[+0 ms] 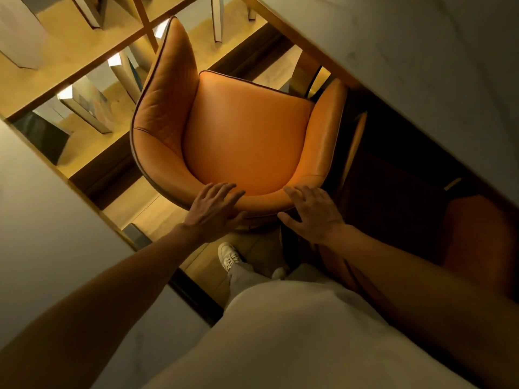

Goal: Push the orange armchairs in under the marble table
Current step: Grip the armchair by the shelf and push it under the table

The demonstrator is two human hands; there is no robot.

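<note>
An orange leather armchair (247, 136) fills the middle of the view, its seat facing the marble table (421, 66) at the upper right. Its right armrest reaches the table's edge; the seat stands out from under the top. My left hand (214, 210) lies over the left side of the backrest's top rim, fingers spread on the inside and thumb on the outside. My right hand (311, 214) holds the same rim further right. A second orange armchair (477, 234) stands in shadow at the right, close to the table.
A wooden frame with mirrored panels (92, 99) runs along the upper left, behind the chair. A pale wall or panel (42, 220) is close on the left. My white shoe (229, 258) stands on the wooden floor just behind the chair.
</note>
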